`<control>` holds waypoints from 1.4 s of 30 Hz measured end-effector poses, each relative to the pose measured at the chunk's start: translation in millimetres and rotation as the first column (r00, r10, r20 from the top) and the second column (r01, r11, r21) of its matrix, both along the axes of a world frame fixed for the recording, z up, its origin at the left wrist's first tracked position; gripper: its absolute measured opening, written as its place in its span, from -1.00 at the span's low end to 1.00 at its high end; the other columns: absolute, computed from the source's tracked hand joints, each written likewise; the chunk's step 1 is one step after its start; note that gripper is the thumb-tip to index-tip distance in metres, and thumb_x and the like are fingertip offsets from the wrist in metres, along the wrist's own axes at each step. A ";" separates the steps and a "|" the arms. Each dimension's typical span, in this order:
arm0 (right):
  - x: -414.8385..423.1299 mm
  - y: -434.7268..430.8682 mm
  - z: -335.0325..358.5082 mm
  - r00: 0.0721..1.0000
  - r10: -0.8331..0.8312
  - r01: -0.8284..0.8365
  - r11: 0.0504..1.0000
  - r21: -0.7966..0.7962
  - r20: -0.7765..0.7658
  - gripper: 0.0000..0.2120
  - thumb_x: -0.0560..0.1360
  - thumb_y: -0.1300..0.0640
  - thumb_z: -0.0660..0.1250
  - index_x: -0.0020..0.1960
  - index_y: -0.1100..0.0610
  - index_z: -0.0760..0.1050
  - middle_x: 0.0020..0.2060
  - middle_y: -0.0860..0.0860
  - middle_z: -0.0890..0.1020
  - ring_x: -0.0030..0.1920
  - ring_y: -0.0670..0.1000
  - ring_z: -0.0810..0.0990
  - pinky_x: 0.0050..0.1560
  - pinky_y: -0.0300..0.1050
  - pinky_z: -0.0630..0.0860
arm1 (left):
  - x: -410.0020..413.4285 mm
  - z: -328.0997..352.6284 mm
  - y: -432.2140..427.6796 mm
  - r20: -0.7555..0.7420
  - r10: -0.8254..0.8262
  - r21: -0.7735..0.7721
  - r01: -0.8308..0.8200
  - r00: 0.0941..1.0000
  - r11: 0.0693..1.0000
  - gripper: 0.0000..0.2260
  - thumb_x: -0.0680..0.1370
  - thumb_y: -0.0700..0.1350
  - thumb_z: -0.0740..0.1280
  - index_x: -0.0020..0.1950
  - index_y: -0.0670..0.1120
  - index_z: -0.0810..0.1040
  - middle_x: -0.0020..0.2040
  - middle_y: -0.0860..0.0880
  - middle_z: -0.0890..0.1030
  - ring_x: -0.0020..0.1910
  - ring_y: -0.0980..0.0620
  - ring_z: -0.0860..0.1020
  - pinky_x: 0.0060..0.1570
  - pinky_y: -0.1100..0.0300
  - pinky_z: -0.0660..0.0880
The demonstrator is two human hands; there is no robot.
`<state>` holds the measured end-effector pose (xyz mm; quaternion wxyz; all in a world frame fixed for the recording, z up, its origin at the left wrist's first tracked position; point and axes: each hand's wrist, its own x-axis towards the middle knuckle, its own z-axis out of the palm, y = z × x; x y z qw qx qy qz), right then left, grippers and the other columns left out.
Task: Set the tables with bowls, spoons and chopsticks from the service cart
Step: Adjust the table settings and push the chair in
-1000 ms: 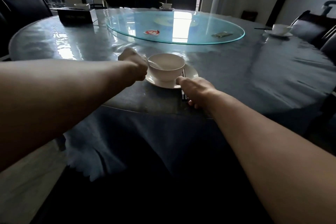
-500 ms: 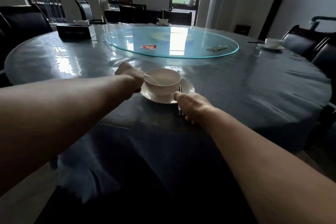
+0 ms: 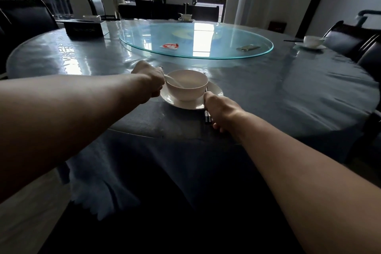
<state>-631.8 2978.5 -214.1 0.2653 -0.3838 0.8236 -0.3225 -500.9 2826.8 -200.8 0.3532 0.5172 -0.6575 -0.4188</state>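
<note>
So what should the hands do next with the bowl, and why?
Probably let go with both hands and pull them back. The bowl sits on its saucer, the left hand pinches the spoon lying in it, and the right hand rests by the chopsticks at the saucer's right, so this place looks set.

The chopsticks (image 3: pixel 207 117) under the right hand (image 3: pixel 222 109) have slid slightly forward, their tips now showing past the bowl (image 3: pixel 186 86) rim.
</note>
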 end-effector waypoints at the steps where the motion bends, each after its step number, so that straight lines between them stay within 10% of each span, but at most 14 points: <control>1: -0.6 -1.6 -0.3 1.000 0.001 -0.001 1.000 0.002 -0.009 -0.54 0.56 -0.21 0.01 0.09 0.12 0.48 0.16 0.28 0.57 0.10 0.21 0.56 0.14 0.02 0.47 | -4.1 0.1 1.3 -0.082 0.087 0.066 -0.082 0.993 0.994 -0.71 0.65 -0.12 0.16 -0.27 -0.14 0.41 -0.34 -0.15 0.47 -0.57 0.05 0.38 -0.52 0.30 0.37; 7: 0.5 -4.6 -3.8 0.999 -0.029 0.029 1.000 0.004 -0.045 -0.60 0.61 -0.14 -0.05 0.03 0.12 0.42 0.23 0.29 0.57 0.06 0.15 0.52 0.01 -0.07 0.34 | 20.7 -5.0 28.7 0.167 0.114 0.026 -0.119 0.979 0.993 -0.71 0.66 -0.10 0.10 -0.11 -0.28 0.44 -0.22 -0.21 0.56 -0.24 -0.14 0.58 -0.21 0.07 0.55; 12: 2.2 7.6 -0.3 0.999 -0.032 0.032 0.999 0.016 -0.009 -0.57 0.63 -0.03 0.01 0.19 0.22 0.51 0.26 0.22 0.55 0.16 0.18 0.51 0.01 -0.10 0.32 | 42.1 -22.1 56.9 0.850 0.039 -0.191 0.238 0.525 0.952 -0.71 0.54 -0.09 0.20 0.21 -0.19 0.46 0.26 -0.23 0.40 0.24 -0.25 0.36 0.22 -0.02 0.35; 25: 66.5 89.9 58.1 0.997 0.071 -0.057 0.961 0.272 -0.040 -0.59 0.53 -0.03 0.27 0.25 0.23 0.49 0.22 0.17 0.58 0.24 0.17 0.54 0.00 -0.16 0.39 | 80.2 23.6 157.2 0.950 -0.294 0.186 0.558 0.109 0.809 -0.61 0.62 0.18 0.12 0.31 -0.03 0.41 0.31 -0.11 0.44 0.29 -0.17 0.42 0.23 -0.09 0.43; 31: 100.5 145.6 129.9 0.981 0.192 -0.171 0.926 0.337 -0.028 -0.68 0.51 0.00 0.27 0.09 0.22 0.59 0.08 0.14 0.65 0.08 0.14 0.62 -0.03 -0.13 0.50 | 112.0 109.5 216.4 0.955 -0.275 0.177 0.531 0.110 0.829 -0.77 0.55 -0.02 0.20 0.08 -0.02 0.60 0.08 -0.01 0.62 0.04 -0.05 0.61 -0.20 0.15 0.44; 42: 168.9 199.1 281.4 0.936 0.295 -0.200 0.895 0.399 -0.193 -0.83 0.41 0.00 0.22 -0.26 0.08 0.40 -0.23 0.06 0.53 -0.33 0.07 0.47 -0.19 -0.10 0.48 | 175.9 281.9 295.0 0.910 -0.288 0.143 0.426 0.299 0.893 -0.75 0.49 -0.04 0.24 0.12 -0.04 0.57 0.10 -0.07 0.59 0.00 -0.08 0.57 -0.13 0.15 0.46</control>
